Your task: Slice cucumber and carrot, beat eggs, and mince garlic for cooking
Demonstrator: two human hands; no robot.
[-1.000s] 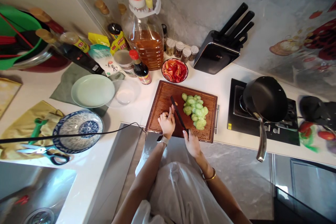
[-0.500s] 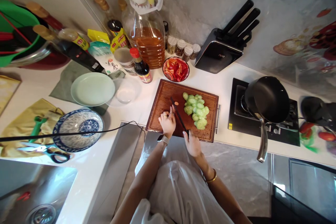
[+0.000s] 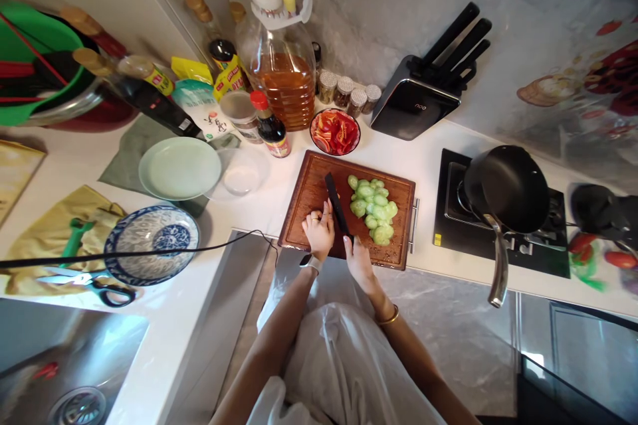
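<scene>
While your right grip (image 3: 359,263) is grasping the black knife (image 3: 338,206), your left grip (image 3: 319,231), contents unclear, is resting beside it, green slices (image 3: 380,211) lying ahead.

The head camera looks forward and down over the counter (image 3: 254,212).

A black knife (image 3: 337,204) slants over the brown cutting board (image 3: 310,187).

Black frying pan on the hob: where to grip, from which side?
Best by the handle, probably from the near side: it sticks out from the black frying pan toward the person, its end projecting past the front edge of the counter in this view. The right hand is nearer but holds the knife.
</scene>
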